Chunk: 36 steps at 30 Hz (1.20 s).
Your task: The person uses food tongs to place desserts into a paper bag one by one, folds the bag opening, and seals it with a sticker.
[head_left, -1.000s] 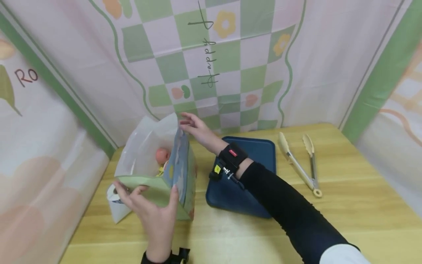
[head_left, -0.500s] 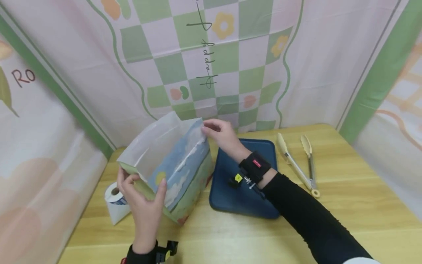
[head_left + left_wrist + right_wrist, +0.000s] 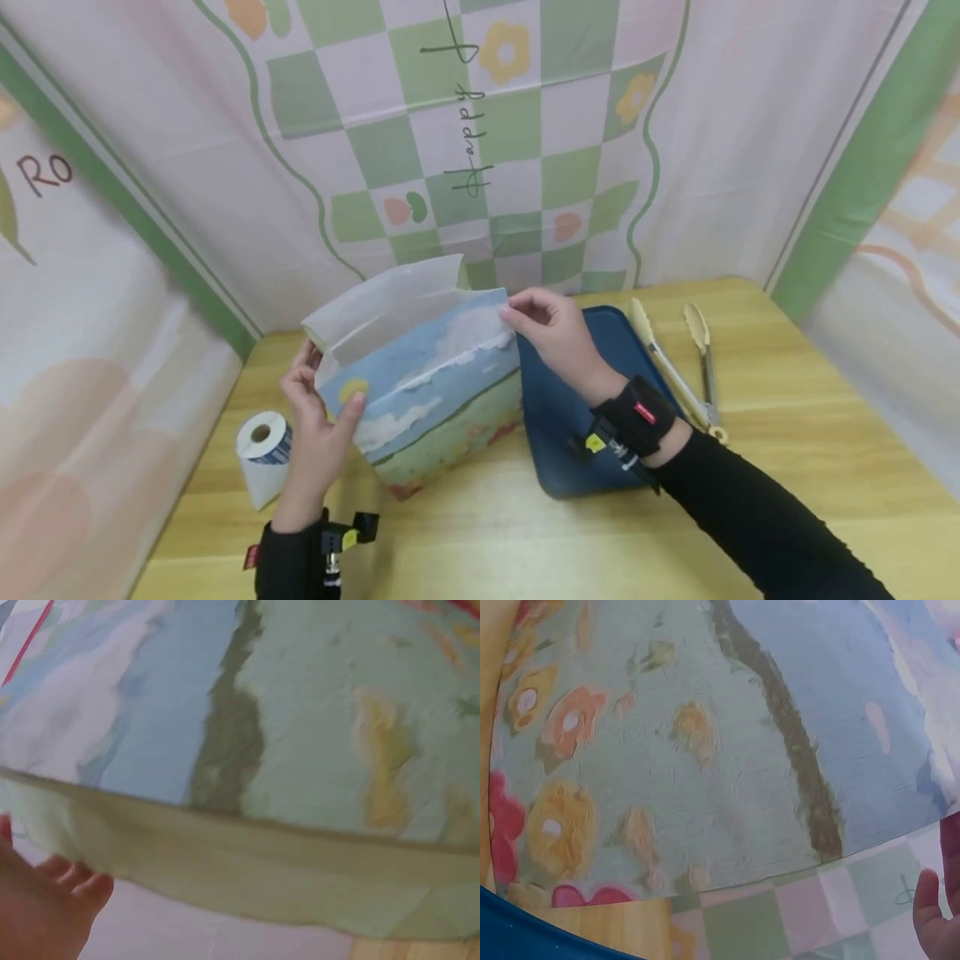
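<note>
A paper bag point(image 3: 442, 408) printed with blue sky, clouds and a flowery meadow stands on the table, its broad front turned to me. Its white-lined mouth is open at the top; what is inside is hidden. My left hand point(image 3: 318, 425) holds the bag's left edge, thumb on the front by the yellow sun, fingers along the side. At the top right corner, my right hand point(image 3: 555, 342) pinches the rim between thumb and fingers. The left wrist view shows the bag's green side panel point(image 3: 225, 855) with my fingers against it. Meadow flowers fill much of the bag's front point(image 3: 667, 765) in the right wrist view.
A roll of labels point(image 3: 273, 433) stands on the wooden table point(image 3: 480, 542) left of the bag. Under my right forearm lies a dark blue tray point(image 3: 555, 442). Spread tongs point(image 3: 686, 387) with cream tips lie right of it. A printed cloth point(image 3: 510, 125) hangs behind.
The bag has turned so its printed front faces me, hiding the round pink thing seen inside before. My right hand has drawn its right corner rightward; my left thumb has come onto the front.
</note>
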Tool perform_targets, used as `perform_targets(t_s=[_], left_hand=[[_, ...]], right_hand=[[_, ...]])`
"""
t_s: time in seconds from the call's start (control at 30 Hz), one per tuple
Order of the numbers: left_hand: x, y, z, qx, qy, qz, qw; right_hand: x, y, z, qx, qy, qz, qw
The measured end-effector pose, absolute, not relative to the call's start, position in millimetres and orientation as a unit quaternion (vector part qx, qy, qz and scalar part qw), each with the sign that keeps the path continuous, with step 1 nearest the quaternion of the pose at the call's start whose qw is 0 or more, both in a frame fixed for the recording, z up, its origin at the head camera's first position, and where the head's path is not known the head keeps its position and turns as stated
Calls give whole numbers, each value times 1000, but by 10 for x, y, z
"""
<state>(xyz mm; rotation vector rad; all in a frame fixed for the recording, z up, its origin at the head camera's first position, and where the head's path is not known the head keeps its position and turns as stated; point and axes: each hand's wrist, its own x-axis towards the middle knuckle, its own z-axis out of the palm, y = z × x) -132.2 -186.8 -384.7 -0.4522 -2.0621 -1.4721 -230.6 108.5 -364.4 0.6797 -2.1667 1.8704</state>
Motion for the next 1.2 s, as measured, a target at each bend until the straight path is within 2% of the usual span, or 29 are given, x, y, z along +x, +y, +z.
perform_targets(t_s=[0.1, 0.3, 0.43, 0.83, 0.93, 1.1, 1.2], left_hand=[[-1394, -1936, -3827, -192, -791, -528, 241], [-1563, -1966, -3765, -213, -812, -521, 153], [-1700, -1896, -3771, -248, -781, -559, 128], [-1792, -1805, -3760, -199, -793, -565, 112], [-1798, -1795, -3761, -183, -794, -570, 111], [-1782, -1809, -3769, -190, -786, -575, 123], [-1767, -1825, -3770, -192, -787, -573, 123]], right_hand=[[-2206, 1165, -3670, 235, -747, 606, 141], [-2096, 1328, -3716, 282, -761, 517, 274], [-2027, 1467, -3701, 297, -757, 489, 316], [-1880, 1638, -3713, 329, -744, 498, 300], [-1889, 1659, -3737, 320, -757, 503, 267], [-1923, 1685, -3754, 284, -810, 483, 176], [-1972, 1676, -3771, 273, -829, 462, 158]])
